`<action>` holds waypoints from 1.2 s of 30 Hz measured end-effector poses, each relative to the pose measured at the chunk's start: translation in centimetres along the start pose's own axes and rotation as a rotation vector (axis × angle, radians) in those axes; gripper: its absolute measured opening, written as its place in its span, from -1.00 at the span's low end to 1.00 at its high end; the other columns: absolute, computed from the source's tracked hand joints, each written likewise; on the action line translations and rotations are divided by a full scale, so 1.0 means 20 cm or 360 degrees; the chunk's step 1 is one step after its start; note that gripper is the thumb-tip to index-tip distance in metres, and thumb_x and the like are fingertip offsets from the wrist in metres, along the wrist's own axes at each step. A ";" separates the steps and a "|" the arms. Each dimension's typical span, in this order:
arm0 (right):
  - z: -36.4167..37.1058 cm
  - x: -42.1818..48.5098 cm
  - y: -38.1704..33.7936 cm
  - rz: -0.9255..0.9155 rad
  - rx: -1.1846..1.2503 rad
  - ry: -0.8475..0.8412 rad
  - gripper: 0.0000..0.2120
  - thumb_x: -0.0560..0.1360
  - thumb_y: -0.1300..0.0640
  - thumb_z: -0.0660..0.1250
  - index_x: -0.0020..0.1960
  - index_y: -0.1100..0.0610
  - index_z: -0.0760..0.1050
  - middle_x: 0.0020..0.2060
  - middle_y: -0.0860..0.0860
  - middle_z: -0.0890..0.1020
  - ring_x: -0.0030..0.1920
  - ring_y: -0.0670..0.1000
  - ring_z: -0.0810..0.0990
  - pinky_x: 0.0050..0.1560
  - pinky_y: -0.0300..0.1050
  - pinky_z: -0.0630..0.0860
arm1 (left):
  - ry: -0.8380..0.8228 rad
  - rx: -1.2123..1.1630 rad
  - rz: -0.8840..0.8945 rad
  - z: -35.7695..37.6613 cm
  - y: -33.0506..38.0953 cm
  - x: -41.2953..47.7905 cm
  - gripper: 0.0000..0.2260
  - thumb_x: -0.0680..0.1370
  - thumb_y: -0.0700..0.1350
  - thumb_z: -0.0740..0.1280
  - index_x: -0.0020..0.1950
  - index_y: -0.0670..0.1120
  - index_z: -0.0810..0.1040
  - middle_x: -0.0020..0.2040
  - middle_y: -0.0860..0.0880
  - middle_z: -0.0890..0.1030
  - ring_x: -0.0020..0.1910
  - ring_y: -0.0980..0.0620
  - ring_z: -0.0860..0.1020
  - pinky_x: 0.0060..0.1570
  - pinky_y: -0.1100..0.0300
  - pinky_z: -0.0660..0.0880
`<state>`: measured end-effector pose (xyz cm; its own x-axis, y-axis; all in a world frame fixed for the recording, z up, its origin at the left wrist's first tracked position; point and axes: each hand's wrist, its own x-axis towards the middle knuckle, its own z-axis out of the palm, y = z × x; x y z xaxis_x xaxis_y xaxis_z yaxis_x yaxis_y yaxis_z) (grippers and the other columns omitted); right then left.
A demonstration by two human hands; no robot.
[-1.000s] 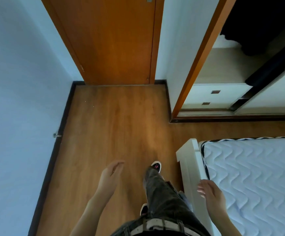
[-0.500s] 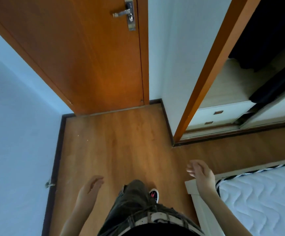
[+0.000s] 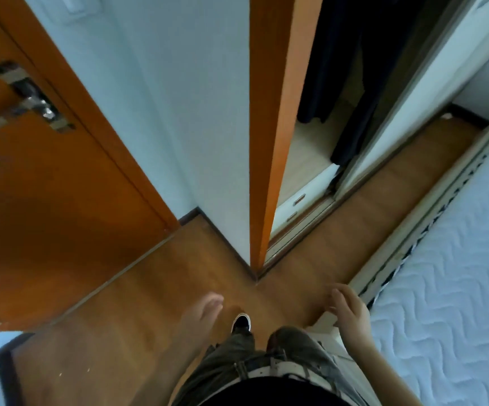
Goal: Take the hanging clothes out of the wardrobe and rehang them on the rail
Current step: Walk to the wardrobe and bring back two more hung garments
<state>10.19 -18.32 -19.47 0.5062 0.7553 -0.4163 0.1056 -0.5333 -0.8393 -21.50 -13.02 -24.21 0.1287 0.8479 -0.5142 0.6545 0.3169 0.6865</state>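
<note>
The wardrobe (image 3: 275, 112) stands ahead with an orange wooden frame and its sliding door pushed aside. Dark clothes (image 3: 340, 63) hang inside it, above a pale shelf with white drawers (image 3: 299, 206). The rail itself is out of sight above the frame. My left hand (image 3: 202, 315) hangs low over the wooden floor, fingers loosely apart and holding nothing. My right hand (image 3: 348, 312) is also empty and open, near the corner of the bed. Both hands are well short of the wardrobe opening.
An orange room door (image 3: 47, 186) with a metal handle (image 3: 26, 101) is on the left. A bed with a white quilted mattress (image 3: 457, 288) fills the right side, leaving a narrow strip of floor (image 3: 369, 206) along the wardrobe. My legs and one shoe (image 3: 241, 321) show below.
I have stepped forward and turned right, so the wardrobe opening is now closer and more central. Both hands stayed empty, swinging beside my legs.
</note>
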 end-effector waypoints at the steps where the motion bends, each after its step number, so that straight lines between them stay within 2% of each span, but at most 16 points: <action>1: -0.03 0.03 0.00 0.0023 0.0015 0.0052 -0.81 0.59 0.08 0.22 -0.11 -0.04 0.58 -0.25 0.04 0.66 -0.16 0.17 0.65 -0.09 0.24 0.58 | -0.0129 0.0069 0.0142 0.00 0.18 0.05 -0.78 0.59 0.16 0.20 0.15 0.18 0.56 0.07 0.26 0.62 0.07 0.32 0.56 0.08 0.31 0.49; 3: -0.09 0.08 -0.01 0.0100 0.0106 0.0174 -0.82 0.60 0.14 0.21 -0.07 0.02 0.58 -0.24 0.08 0.67 -0.16 0.18 0.65 -0.06 0.23 0.58 | -0.0380 0.0156 0.0278 0.01 0.46 0.14 -0.81 0.62 0.06 0.20 0.15 0.13 0.55 0.07 0.24 0.60 0.08 0.31 0.55 0.06 0.36 0.48; 5: -0.16 0.13 -0.02 0.0165 0.0236 0.0308 -0.82 0.61 0.21 0.19 -0.04 0.13 0.57 -0.23 0.12 0.67 -0.16 0.16 0.65 -0.08 0.10 0.59 | -0.0569 0.0228 0.0403 0.07 0.70 0.28 -0.81 0.62 0.05 0.19 0.16 0.14 0.55 0.10 0.22 0.60 0.11 0.30 0.54 0.10 0.35 0.48; 9: -0.30 0.29 -0.03 0.0245 0.0402 0.0482 -0.82 0.62 0.27 0.16 -0.04 0.22 0.53 -0.22 0.19 0.64 -0.19 0.14 0.62 -0.22 -0.20 0.56 | -0.0660 0.0263 0.0516 0.25 0.99 0.54 -0.81 0.61 0.03 0.21 0.15 0.15 0.57 0.08 0.23 0.61 0.09 0.31 0.55 0.11 0.33 0.51; 14: -0.51 0.74 -0.08 0.0250 0.0330 0.0434 -0.83 0.62 0.20 0.19 -0.05 0.10 0.55 -0.21 0.14 0.66 -0.15 0.14 0.65 -0.06 0.08 0.58 | -0.0595 0.0213 0.0470 0.46 1.30 0.88 -0.85 0.62 0.01 0.22 0.10 0.15 0.56 0.05 0.18 0.63 0.04 0.33 0.55 0.09 0.36 0.50; 16: -0.61 1.00 -0.14 0.0165 0.0212 0.0352 -0.84 0.61 0.17 0.22 -0.07 0.05 0.56 -0.25 0.08 0.66 -0.18 0.07 0.65 -0.08 0.10 0.59 | -0.0497 0.0177 0.0413 0.51 1.41 1.00 -0.77 0.58 0.17 0.19 0.10 0.14 0.56 0.04 0.19 0.62 0.03 0.28 0.57 0.09 0.30 0.50; 18: -0.72 1.26 -0.25 0.0037 0.0041 0.0216 -0.84 0.60 0.15 0.24 -0.10 -0.01 0.54 -0.29 0.01 0.64 -0.24 -0.07 0.62 -0.14 -0.04 0.58 | -0.0333 0.0088 0.0317 0.55 1.51 1.09 -0.70 0.53 0.24 0.20 0.08 0.12 0.58 0.02 0.18 0.64 0.04 0.23 0.59 0.09 0.27 0.51; 20: -0.83 1.49 -0.41 -0.0085 -0.0085 0.0055 -0.85 0.60 0.14 0.24 -0.11 -0.02 0.52 -0.31 0.02 0.62 -0.27 -0.05 0.61 -0.21 -0.09 0.55 | -0.0163 -0.0047 0.0238 0.58 1.62 1.16 -0.87 0.60 0.03 0.25 0.00 0.13 0.60 -0.07 0.21 0.66 0.01 0.22 0.61 0.03 0.39 0.47; 22: -0.92 1.68 -0.60 -0.0205 -0.0146 -0.0087 -0.86 0.60 0.14 0.23 -0.10 -0.01 0.52 -0.29 0.05 0.63 -0.24 0.01 0.63 -0.17 0.00 0.55 | 0.0047 -0.0208 0.0160 0.59 1.75 1.19 -0.79 0.60 -0.11 0.28 -0.11 0.16 0.63 -0.15 0.25 0.65 -0.08 0.24 0.61 -0.09 0.47 0.44; 25: -0.99 1.96 -0.89 -0.0457 -0.0186 -0.0279 -0.83 0.60 0.15 0.21 -0.07 -0.04 0.53 -0.25 -0.03 0.65 -0.19 -0.05 0.63 -0.10 0.04 0.57 | 0.0253 -0.0413 0.0061 0.55 1.95 1.27 -0.76 0.57 -0.15 0.34 -0.11 0.20 0.64 -0.10 0.17 0.68 -0.04 0.15 0.63 -0.01 0.30 0.49; 27: -1.00 2.11 -1.11 -0.0583 -0.0148 -0.0360 -0.82 0.61 0.17 0.19 0.01 -0.05 0.54 -0.19 -0.04 0.67 -0.15 -0.03 0.65 -0.04 0.11 0.57 | 0.0383 -0.0544 0.0127 0.49 2.11 1.32 -0.87 0.52 -0.10 0.40 -0.11 0.15 0.67 -0.06 0.06 0.70 0.02 0.04 0.65 0.09 0.22 0.52; 28: -1.00 2.17 -1.23 -0.0641 -0.0115 -0.0399 -0.81 0.61 0.18 0.18 0.03 -0.04 0.53 -0.18 -0.03 0.67 -0.13 -0.01 0.65 -0.01 0.14 0.57 | 0.0454 -0.0597 0.0194 0.45 2.19 1.36 -0.93 0.46 0.00 0.40 -0.10 0.12 0.68 -0.04 0.00 0.70 0.04 -0.03 0.66 0.16 0.10 0.53; 29: -1.00 2.23 -1.36 -0.0713 -0.0085 -0.0435 -0.80 0.62 0.20 0.17 0.05 -0.02 0.53 -0.16 -0.02 0.67 -0.11 -0.01 0.65 0.02 0.12 0.57 | 0.0522 -0.0627 0.0257 0.38 2.30 1.39 -0.83 0.40 0.10 0.39 -0.08 0.10 0.68 -0.03 -0.03 0.70 0.04 -0.06 0.66 0.20 -0.02 0.53; 31: -1.00 2.32 -1.65 -0.0909 0.0003 -0.0465 -0.79 0.62 0.24 0.15 0.08 0.03 0.53 -0.14 0.01 0.66 -0.06 -0.02 0.65 0.07 0.05 0.56 | 0.0619 -0.0667 0.0443 0.23 2.53 1.44 -0.78 0.41 0.18 0.38 -0.06 0.11 0.67 -0.02 -0.01 0.69 0.03 0.01 0.66 0.20 -0.06 0.52; 33: -1.03 2.38 -1.96 -0.1163 0.0155 -0.0433 -0.78 0.62 0.29 0.15 0.09 0.09 0.53 -0.13 0.05 0.66 -0.05 0.02 0.65 0.07 -0.01 0.57 | 0.0715 -0.0677 0.0642 0.05 2.78 1.50 -0.82 0.51 0.12 0.35 0.00 0.08 0.66 0.01 0.04 0.68 0.05 0.08 0.64 0.21 0.01 0.51; 36: -1.08 2.43 -2.44 -0.1481 0.0327 -0.0322 -0.78 0.61 0.33 0.15 0.08 0.14 0.54 -0.13 0.08 0.66 -0.05 0.03 0.66 0.03 -0.16 0.57 | 0.0864 -0.0590 0.0979 -0.25 3.16 1.54 -0.81 0.63 -0.06 0.21 0.10 0.07 0.61 0.05 0.12 0.66 0.06 0.17 0.61 0.16 0.12 0.49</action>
<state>48.13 36.13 8.88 0.1374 0.9025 0.4082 0.2276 0.3723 -0.8998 19.98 35.32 5.85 -0.0544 0.9672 0.2482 0.2913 -0.2224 0.9304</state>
